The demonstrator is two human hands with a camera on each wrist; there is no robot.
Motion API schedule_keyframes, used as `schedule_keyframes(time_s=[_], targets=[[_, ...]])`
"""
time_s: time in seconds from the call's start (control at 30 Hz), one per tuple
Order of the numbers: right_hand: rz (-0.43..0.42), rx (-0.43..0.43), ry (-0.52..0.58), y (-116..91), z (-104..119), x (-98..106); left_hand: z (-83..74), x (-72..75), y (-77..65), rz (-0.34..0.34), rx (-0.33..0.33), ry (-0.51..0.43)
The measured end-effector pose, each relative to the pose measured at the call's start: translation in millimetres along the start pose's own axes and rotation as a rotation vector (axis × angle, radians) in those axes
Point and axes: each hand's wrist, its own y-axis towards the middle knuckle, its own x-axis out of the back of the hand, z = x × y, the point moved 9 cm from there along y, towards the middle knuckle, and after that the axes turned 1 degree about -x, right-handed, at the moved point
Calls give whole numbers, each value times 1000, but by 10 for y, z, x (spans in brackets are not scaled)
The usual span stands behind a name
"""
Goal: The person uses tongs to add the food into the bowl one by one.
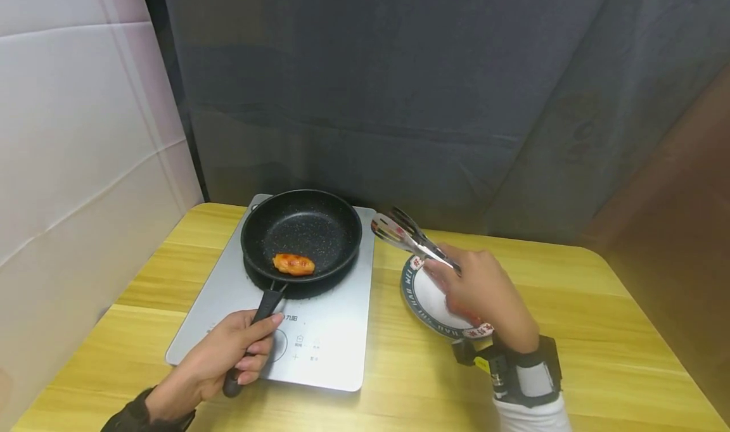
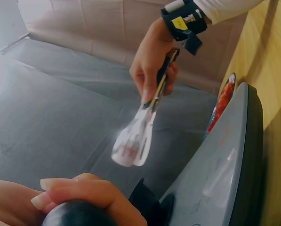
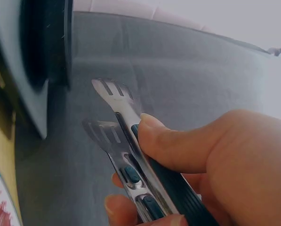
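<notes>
My left hand [image 1: 228, 349] grips the black handle [image 1: 268, 304] of a frying pan [image 1: 308, 226]. Low in the pan, near the handle side, lies one orange-brown glazed piece of food [image 1: 293, 264] that looks like a chicken wing. A pair of metal food tongs [image 1: 407, 235] with slotted ends is held in my right hand [image 1: 485, 292], thumb on one arm and fingers on the other. The tong tips [image 3: 113, 89] stand apart with nothing between them. Under the right hand is a patterned plate [image 1: 419, 311], with red food [image 2: 222, 106] on it partly hidden in the head view.
The pan sits on a flat silver induction cooker [image 1: 336, 362] on a yellow wooden table [image 1: 587, 330]. A dark grey cloth [image 1: 365, 102] hangs behind the table. At the left stands a pale fabric wall [image 1: 85, 134], and at the right a brown one [image 1: 678, 216].
</notes>
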Motion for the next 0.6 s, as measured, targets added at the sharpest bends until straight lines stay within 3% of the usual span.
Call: schedule_keyframes(time_s=[0.2, 0.6], targets=[[-9, 19, -49, -32, -134, -19, -13, -15, -3, 2, 4, 12], [89, -37, -84, -100, -426, -137, -19, -15, -6, -7, 2, 24]])
